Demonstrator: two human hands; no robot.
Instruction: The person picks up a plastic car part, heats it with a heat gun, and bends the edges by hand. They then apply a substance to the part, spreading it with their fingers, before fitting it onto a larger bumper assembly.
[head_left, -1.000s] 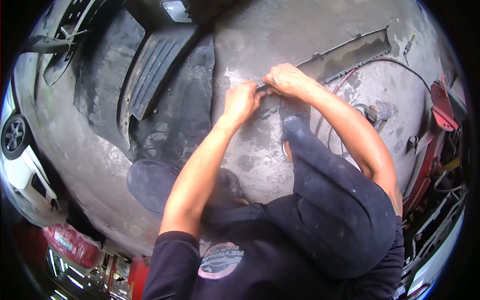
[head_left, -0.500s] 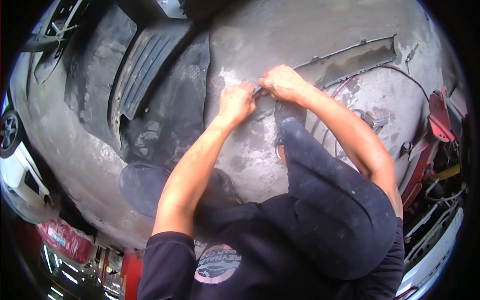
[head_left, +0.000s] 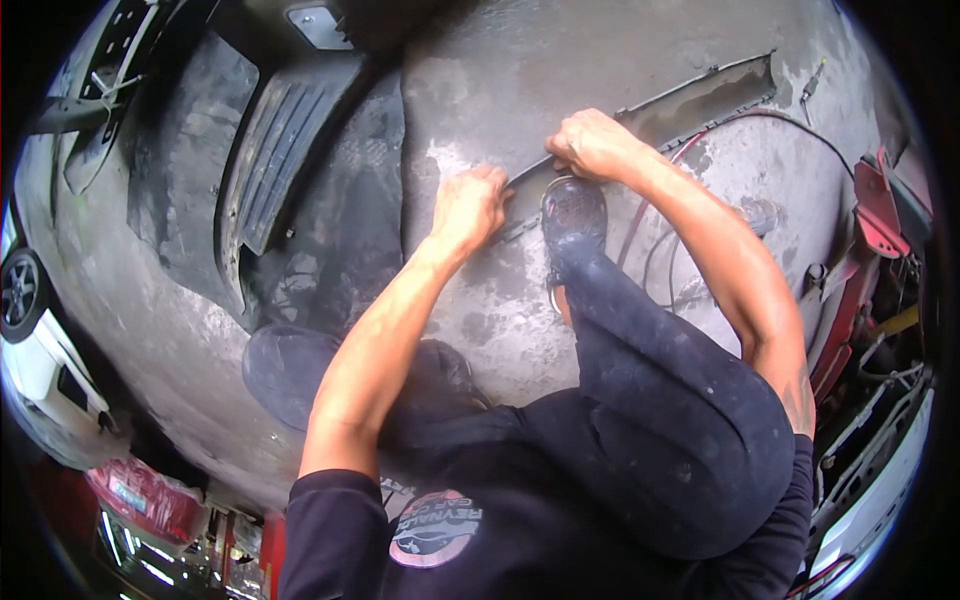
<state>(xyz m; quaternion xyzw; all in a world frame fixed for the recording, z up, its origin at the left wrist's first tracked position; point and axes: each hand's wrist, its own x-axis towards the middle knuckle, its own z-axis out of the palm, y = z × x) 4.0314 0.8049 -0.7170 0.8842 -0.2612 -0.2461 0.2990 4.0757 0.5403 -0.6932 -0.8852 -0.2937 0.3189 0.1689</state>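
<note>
A long, shallow, dark trim panel (head_left: 700,100) with small clips along its edges lies slantwise on the concrete floor in front of me. My left hand (head_left: 470,208) is closed at its near left end, with the fingertips curled on the edge. Farther along the same upper edge, my right hand (head_left: 592,145) pinches the panel with bent fingers. Between the hands a stretch of the edge shows. My dark shoe (head_left: 575,208) is against the panel's lower side, just below my right hand.
To the left, a ribbed black plastic car part (head_left: 300,140) lies on a dark mat (head_left: 375,200). A hose (head_left: 770,113) curves over the floor at right, near a red metal stand (head_left: 880,215). A white car (head_left: 45,350) is at far left.
My hands have moved apart along the panel's edge, the right one going up and to the right. More of the panel and my shoe now shows between them.
</note>
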